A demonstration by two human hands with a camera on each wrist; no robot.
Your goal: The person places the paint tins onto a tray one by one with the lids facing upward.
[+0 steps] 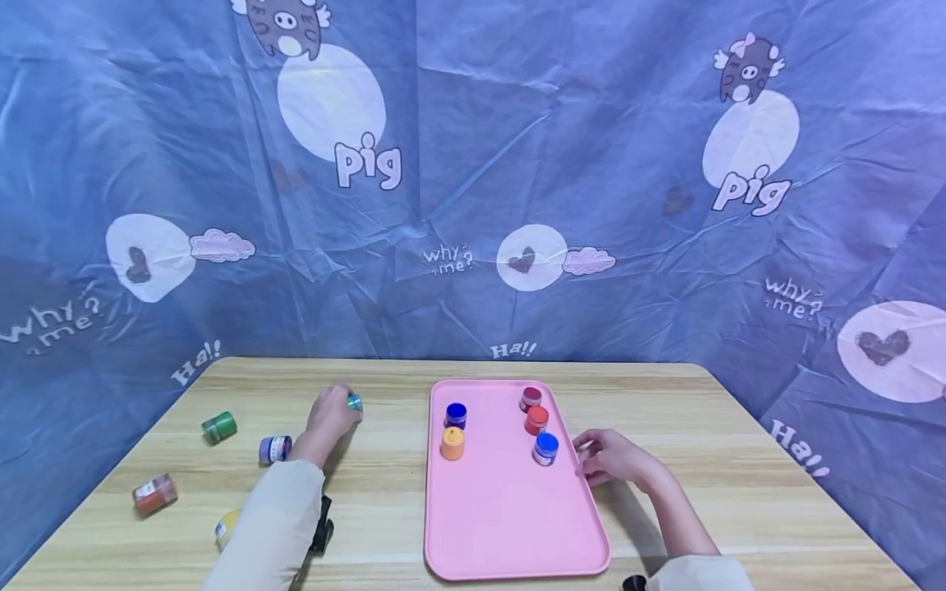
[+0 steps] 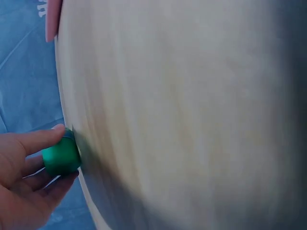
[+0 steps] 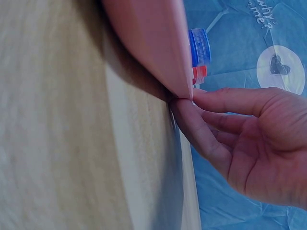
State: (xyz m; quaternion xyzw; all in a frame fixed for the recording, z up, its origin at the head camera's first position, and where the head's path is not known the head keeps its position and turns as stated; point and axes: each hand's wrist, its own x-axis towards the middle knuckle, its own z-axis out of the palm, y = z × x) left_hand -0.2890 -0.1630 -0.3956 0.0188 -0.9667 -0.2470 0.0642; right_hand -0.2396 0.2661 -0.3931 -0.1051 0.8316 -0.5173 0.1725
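My left hand [image 1: 330, 419] grips a small green paint jar [image 2: 63, 155] between thumb and fingers, over the left part of the table. In the head view only the jar's end shows past the fingers. At the pink tray [image 1: 510, 525], my right hand [image 1: 613, 456] pinches the right rim, thumb on the upper side and forefinger beneath, as the right wrist view shows. On the tray stand a dark blue jar [image 1: 456, 415] and an orange-yellow jar [image 1: 453, 444] at left. A dark red jar [image 1: 530, 400], a red jar [image 1: 537, 420] and a blue jar [image 1: 546, 449] line its right side.
Left of the tray, a second green jar [image 1: 219, 428], a purple jar [image 1: 276, 450] and a brownish-red jar [image 1: 155, 494] lie on the wooden table [image 1: 384, 492]. A yellow jar [image 1: 227, 525] is partly hidden by the left sleeve. A blue printed cloth [image 1: 473, 164] hangs behind.
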